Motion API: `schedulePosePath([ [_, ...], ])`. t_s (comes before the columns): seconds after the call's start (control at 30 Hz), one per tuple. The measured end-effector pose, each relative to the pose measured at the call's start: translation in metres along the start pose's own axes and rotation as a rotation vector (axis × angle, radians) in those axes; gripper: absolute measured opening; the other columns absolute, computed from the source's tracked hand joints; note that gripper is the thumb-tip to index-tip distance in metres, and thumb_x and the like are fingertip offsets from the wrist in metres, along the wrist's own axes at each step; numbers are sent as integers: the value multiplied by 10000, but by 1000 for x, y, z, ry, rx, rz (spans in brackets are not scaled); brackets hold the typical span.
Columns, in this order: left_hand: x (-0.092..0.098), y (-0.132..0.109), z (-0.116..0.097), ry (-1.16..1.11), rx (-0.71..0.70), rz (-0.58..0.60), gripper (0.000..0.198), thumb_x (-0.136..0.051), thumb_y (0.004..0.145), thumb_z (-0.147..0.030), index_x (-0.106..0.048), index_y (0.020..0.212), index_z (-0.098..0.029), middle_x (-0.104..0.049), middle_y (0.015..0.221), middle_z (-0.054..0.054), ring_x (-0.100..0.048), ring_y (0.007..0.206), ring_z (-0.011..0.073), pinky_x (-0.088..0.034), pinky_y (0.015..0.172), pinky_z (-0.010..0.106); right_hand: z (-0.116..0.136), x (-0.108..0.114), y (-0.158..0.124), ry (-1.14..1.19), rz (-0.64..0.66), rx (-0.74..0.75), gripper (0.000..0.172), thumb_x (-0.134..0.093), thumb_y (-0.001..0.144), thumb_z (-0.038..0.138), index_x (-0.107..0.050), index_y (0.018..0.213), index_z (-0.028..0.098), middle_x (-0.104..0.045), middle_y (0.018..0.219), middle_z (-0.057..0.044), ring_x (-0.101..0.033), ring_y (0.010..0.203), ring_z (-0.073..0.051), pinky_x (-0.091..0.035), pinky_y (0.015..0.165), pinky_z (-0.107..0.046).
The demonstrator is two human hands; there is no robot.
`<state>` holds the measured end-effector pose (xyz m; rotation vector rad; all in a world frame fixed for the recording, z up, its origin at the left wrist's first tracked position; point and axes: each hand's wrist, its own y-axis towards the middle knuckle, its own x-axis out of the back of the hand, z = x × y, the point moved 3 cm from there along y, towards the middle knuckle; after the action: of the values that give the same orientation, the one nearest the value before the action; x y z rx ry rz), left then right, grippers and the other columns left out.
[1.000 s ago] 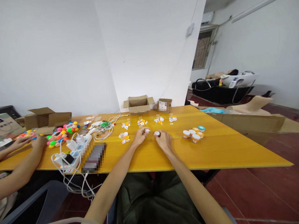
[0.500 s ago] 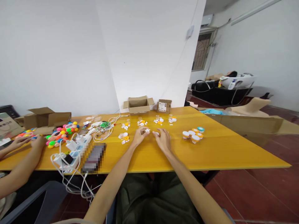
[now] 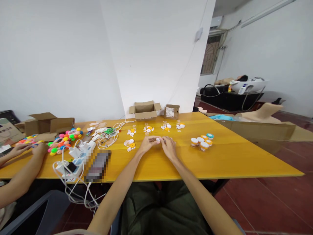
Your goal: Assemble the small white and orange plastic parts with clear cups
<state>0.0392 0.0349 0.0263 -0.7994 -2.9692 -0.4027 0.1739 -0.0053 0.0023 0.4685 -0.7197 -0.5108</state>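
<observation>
My left hand (image 3: pixel 146 144) pinches a small white plastic part with holes (image 3: pixel 158 140) just above the table. The fingers of my right hand (image 3: pixel 169 147) are closed against the part's right side. A clear small cup (image 3: pixel 147 133) shows just beyond my left hand. Left of that hand lies a group of loose pieces, with an orange disc (image 3: pixel 132 145) and small white parts (image 3: pixel 129 149). Similar groups, such as one with an orange disc (image 3: pixel 167 129), lie farther back in a row.
Several small jars with white, orange and teal lids (image 3: pixel 204 145) stand to the right. Two cardboard boxes (image 3: pixel 146 115) sit at the back. On the left are a phone (image 3: pixel 98 165), a power strip (image 3: pixel 84 156), cables, colourful bead rings (image 3: pixel 58 143) and another person's hands (image 3: pixel 40 148).
My right hand has come left and met the white part in my left hand. My left hand has shifted slightly right, uncovering the clear cup behind it.
</observation>
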Motion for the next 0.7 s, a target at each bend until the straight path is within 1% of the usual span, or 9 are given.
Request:
schedulePosePath([
  [0.1, 0, -1, -1, -24, 31, -34, 427, -886, 600, -423, -795, 934, -173, -791, 943, 79, -699, 847, 205, -537, 807, 313, -1, -2, -1, -33, -33, 13, 476, -325, 1012, 477, -573, 685, 234, -657, 759, -49, -546, 783, -218, -316, 683, -302],
  [0.2, 0, -1, -2, -34, 47, -49, 408, -896, 583, -426, -794, 878, -164, -788, 891, 80, -689, 797, 193, -529, 759, 300, -1, -4, -1, -71, -36, 19, 498, -295, 1024, 478, -558, 677, 235, -655, 746, -51, -546, 782, -219, -312, 682, -301],
  [0.43, -2, -3, -7, -52, 38, -17, 385, -888, 595, -418, -779, 861, -163, -783, 894, 79, -684, 813, 191, -517, 752, 294, -3, -6, -1, -94, 4, 17, 447, -312, 1025, 384, -558, 678, 244, -669, 736, -57, -560, 778, -229, -330, 689, -310],
  [0.7, -2, -5, -9, -63, 49, -4, 384, -884, 608, -430, -755, 854, -165, -773, 888, 66, -665, 775, 170, -496, 724, 283, -4, -8, -1, -89, 2, 50, 444, -316, 1028, 384, -542, 670, 248, -669, 712, -54, -567, 765, -226, -338, 689, -312],
])
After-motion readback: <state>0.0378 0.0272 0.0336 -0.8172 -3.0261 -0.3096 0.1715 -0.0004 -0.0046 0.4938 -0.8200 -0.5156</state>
